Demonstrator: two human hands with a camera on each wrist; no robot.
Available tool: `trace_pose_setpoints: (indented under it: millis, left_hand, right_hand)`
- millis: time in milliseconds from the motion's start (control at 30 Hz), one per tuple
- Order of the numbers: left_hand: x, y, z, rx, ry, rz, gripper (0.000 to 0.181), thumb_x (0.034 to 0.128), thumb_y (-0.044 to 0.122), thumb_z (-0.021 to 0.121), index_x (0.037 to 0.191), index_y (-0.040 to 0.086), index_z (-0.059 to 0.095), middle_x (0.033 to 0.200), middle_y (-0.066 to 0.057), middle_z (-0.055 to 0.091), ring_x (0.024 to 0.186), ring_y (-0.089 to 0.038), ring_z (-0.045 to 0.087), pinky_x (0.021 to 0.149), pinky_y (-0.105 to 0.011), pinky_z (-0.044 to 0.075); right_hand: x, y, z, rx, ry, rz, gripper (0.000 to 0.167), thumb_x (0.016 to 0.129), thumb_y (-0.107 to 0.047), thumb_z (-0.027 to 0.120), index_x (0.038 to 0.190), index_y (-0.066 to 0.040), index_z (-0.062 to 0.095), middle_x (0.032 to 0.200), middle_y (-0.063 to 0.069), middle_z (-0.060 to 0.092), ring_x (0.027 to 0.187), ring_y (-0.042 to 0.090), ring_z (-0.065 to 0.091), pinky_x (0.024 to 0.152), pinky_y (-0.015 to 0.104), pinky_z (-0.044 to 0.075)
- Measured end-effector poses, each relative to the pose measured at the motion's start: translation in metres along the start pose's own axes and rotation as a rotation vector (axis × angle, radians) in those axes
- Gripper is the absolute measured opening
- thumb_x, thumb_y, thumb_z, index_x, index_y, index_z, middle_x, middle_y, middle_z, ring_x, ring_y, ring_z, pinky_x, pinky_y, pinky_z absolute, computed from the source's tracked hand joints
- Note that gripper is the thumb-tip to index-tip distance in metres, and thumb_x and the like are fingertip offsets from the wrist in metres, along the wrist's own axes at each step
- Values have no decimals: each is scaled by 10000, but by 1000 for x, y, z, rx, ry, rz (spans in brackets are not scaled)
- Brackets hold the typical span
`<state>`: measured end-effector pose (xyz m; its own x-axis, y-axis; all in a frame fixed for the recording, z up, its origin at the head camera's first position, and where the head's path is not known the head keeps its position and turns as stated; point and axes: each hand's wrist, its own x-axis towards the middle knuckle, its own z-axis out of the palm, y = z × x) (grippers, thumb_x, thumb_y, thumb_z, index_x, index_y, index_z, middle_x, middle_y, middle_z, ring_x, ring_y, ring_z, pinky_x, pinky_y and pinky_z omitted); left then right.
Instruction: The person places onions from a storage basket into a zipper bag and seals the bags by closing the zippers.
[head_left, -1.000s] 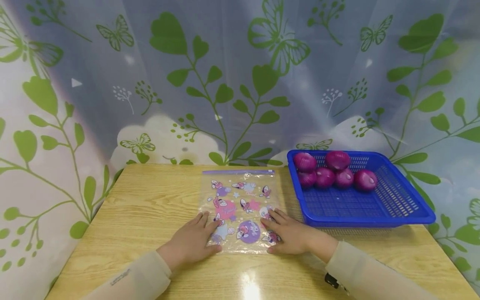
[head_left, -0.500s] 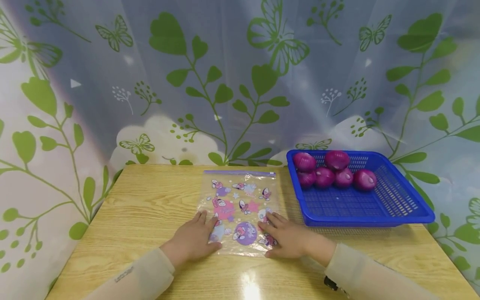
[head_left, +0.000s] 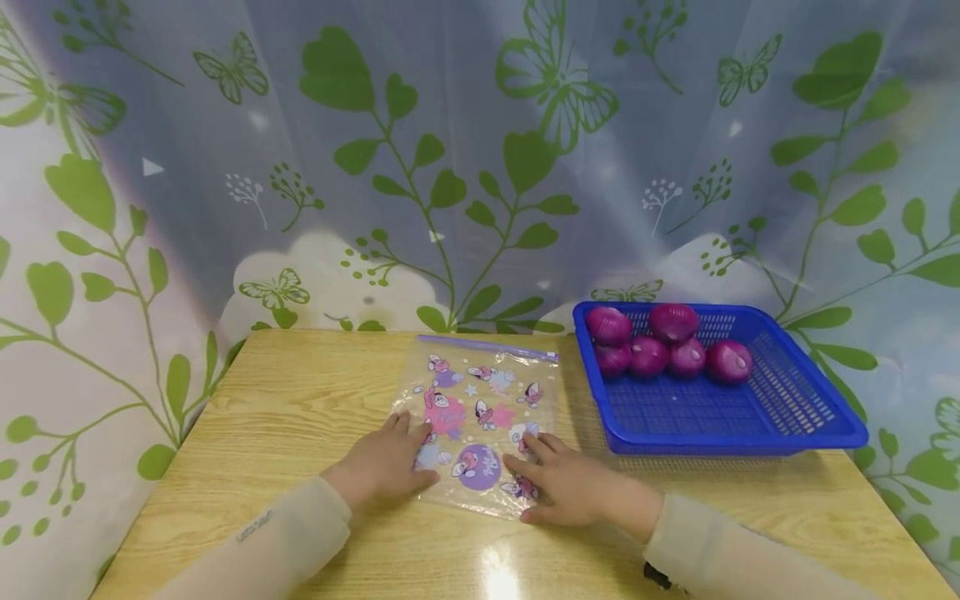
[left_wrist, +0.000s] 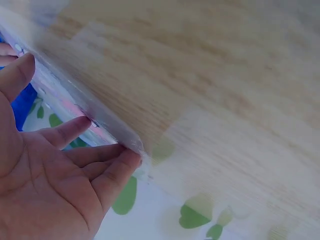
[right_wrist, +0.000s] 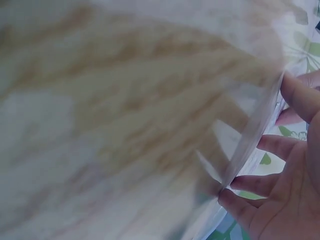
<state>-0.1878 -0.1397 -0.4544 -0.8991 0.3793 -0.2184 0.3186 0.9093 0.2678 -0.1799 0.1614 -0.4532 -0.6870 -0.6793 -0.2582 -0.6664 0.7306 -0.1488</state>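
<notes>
A clear zip bag [head_left: 465,375] with pink and purple cartoon prints lies flat on the wooden table, its purple slider strip [head_left: 487,347] at the far end. My left hand [head_left: 382,462] rests on the bag's near left side with fingers spread. On the near right side, my right hand [head_left: 573,483] rests the same way. In the left wrist view, the fingertips of the left hand [left_wrist: 60,175] touch the bag's surface. The right wrist view shows the fingertips of the right hand [right_wrist: 287,185] against the bag too. Neither hand curls round anything.
A blue plastic basket [head_left: 720,437] stands to the right of the bag, with several purple onions [head_left: 729,362] grouped toward its back left. Behind the table [head_left: 300,392] hangs a curtain [head_left: 465,108] printed with green leaves and butterflies.
The bag has turned slightly clockwise, so its slider strip slants down to the right. My right hand has shifted a little left and nearer; my left hand has moved slightly away from me.
</notes>
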Motion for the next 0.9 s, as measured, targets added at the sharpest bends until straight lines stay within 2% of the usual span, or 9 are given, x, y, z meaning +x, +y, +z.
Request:
trace_pose_setpoints:
  millis: [267, 533, 767, 900]
  left_hand:
    - [8, -6, -3, -30, -17, -8, 767, 921, 459, 686, 1510, 50, 414, 1563, -318, 266, 1452, -482, 236, 1140, -598, 289]
    - [10, -13, -6, -65, -20, 11, 741, 926, 416, 697, 1504, 44, 420, 1570, -322, 244, 1458, -483, 216, 1152, -590, 271]
    - [9, -17, -9, -97, -8, 22, 747, 913, 394, 715, 1500, 38, 422, 1576, -310, 242, 1467, -468, 205, 1170, -573, 244]
    - [11, -19, -10, -107, -9, 24, 747, 910, 388, 721, 1500, 41, 421, 1579, -303, 242, 1470, -464, 201, 1170, -577, 242]
  right_hand:
    - [4, -8, 7, -67, 33, -20, 766, 937, -640, 549, 1559, -234, 365, 1564, 259, 319, 1406, 469, 332, 1085, 557, 400]
    - [4, -22, 7, -132, 28, -26, 763, 945, -655, 517, 1561, -232, 360, 1533, 257, 368, 1374, 431, 389, 1094, 505, 408]
    - [4, -28, 8, -226, 100, -87, 745, 936, -641, 551, 1530, -213, 415, 1434, 247, 468, 1285, 371, 473, 1053, 451, 455]
    - [4, -32, 8, -242, 109, -98, 732, 932, -638, 560, 1521, -222, 434, 1408, 223, 489, 1265, 347, 486, 1031, 431, 475]
